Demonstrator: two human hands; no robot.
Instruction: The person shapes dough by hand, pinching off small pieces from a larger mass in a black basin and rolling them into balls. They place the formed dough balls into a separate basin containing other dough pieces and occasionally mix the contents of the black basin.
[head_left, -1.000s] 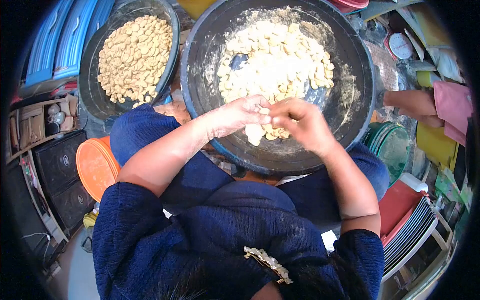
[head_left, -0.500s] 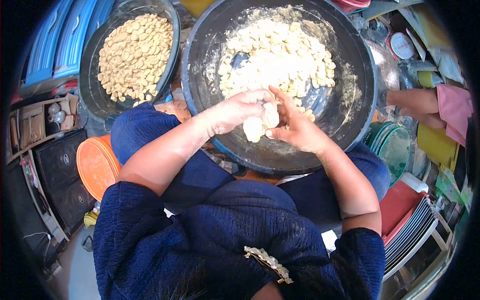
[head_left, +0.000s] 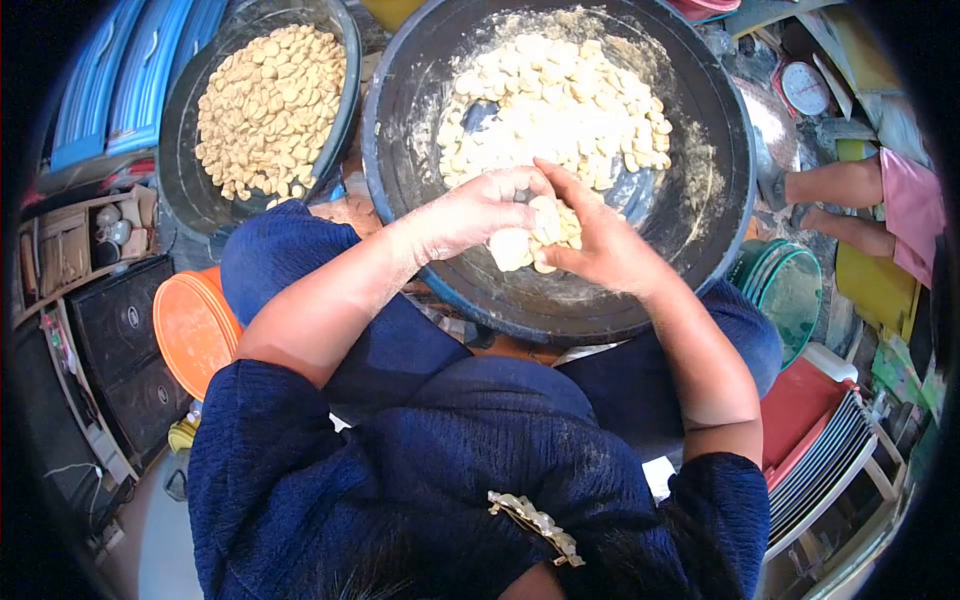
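Note:
Over the near part of a wide black basin (head_left: 690,260), my left hand (head_left: 478,212), dusted whitish, is closed around a pale lump of dough (head_left: 511,249). My right hand (head_left: 612,248) meets it from the other side, thumb and fingers curled against the dough; the exact finger contact is partly hidden. Small flat pale dough pieces (head_left: 560,95) are heaped in the basin, overexposed in the middle. Beyond my left knee, a smaller dark tub (head_left: 180,150) holds many tan, flattened pieces (head_left: 270,100).
An orange bucket (head_left: 190,335) stands by my left leg. Green tubs (head_left: 790,300) are stacked by my right leg. Another person's legs (head_left: 840,190) show at the right, near a dial scale (head_left: 804,88). A red chair (head_left: 805,410) stands lower right.
Both my hands stay together over the basin, their fingers shifting slightly on the dough, which sits a little higher. The other person's legs have moved apart at the right.

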